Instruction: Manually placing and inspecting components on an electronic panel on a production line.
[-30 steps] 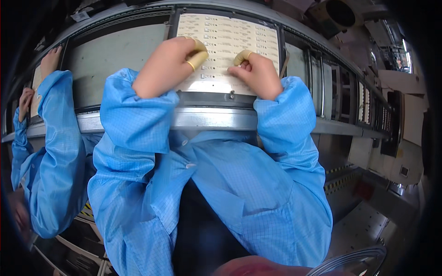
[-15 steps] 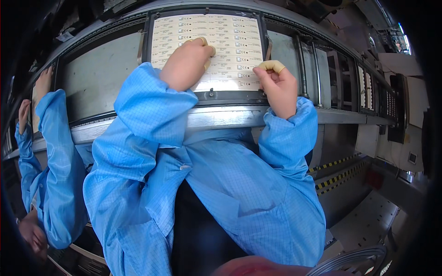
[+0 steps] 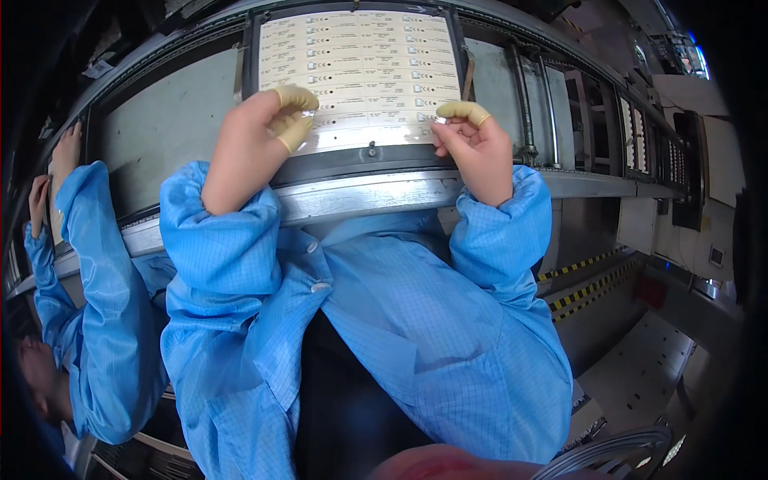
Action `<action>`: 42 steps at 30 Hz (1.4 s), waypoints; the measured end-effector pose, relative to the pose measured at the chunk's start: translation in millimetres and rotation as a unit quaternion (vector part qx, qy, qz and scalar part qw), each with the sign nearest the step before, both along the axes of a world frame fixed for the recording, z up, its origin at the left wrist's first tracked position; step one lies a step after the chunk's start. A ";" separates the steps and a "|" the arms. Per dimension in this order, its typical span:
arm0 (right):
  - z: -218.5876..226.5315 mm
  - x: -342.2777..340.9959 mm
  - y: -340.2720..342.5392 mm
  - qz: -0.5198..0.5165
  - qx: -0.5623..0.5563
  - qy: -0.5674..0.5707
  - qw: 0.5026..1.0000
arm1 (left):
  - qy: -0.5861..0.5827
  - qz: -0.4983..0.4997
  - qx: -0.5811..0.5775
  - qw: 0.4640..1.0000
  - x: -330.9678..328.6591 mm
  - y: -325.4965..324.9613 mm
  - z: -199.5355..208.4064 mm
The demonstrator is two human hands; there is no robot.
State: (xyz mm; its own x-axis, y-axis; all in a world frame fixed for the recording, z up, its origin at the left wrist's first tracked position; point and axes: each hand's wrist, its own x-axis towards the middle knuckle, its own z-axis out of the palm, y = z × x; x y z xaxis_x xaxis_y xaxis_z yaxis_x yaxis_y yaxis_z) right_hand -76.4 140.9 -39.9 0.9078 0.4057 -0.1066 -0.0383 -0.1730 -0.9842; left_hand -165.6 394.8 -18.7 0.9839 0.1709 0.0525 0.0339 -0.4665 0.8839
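Observation:
A cream panel (image 3: 360,76), printed with repeating rows and small pale squares, sits in a dark frame (image 3: 320,166). Over the panel's near left corner is my left hand (image 3: 254,144), its thumb and index finger in yellow finger cots. Those fingers curl toward each other around a tiny shiny bit, too small to make out. By the near right corner, my right hand (image 3: 480,152) pinches a small whitish piece (image 3: 440,120) between thumb and index finger. A yellow cot covers that index finger too.
The frame rests on a conveyor with a metal front rail (image 3: 360,196). To the left, a co-worker's blue sleeve (image 3: 100,232) and hand (image 3: 66,152) reach over the same line. Rods (image 3: 552,112) and further panels (image 3: 636,136) lie to the right.
My left hand has come back from the middle of the panel to its near left corner, uncovering the middle rows. My right hand has shifted only slightly.

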 end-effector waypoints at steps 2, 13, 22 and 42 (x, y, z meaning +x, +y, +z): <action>5.1 -0.2 2.9 0.010 -0.033 0.006 0.999 | 0.007 0.005 -0.020 1.000 -10.4 6.9 -7.2; -6.9 -4.4 6.9 0.053 -0.173 -0.117 0.977 | -0.128 -0.088 0.155 0.976 -25.0 9.1 -21.6; -8.1 -10.0 9.5 0.021 -0.217 -0.172 0.961 | -0.098 -0.079 0.218 0.968 -17.2 -1.1 -35.4; -4.3 -8.3 3.2 0.051 -0.272 -0.295 0.914 | -0.163 -0.031 0.284 0.944 -11.6 -13.9 -2.0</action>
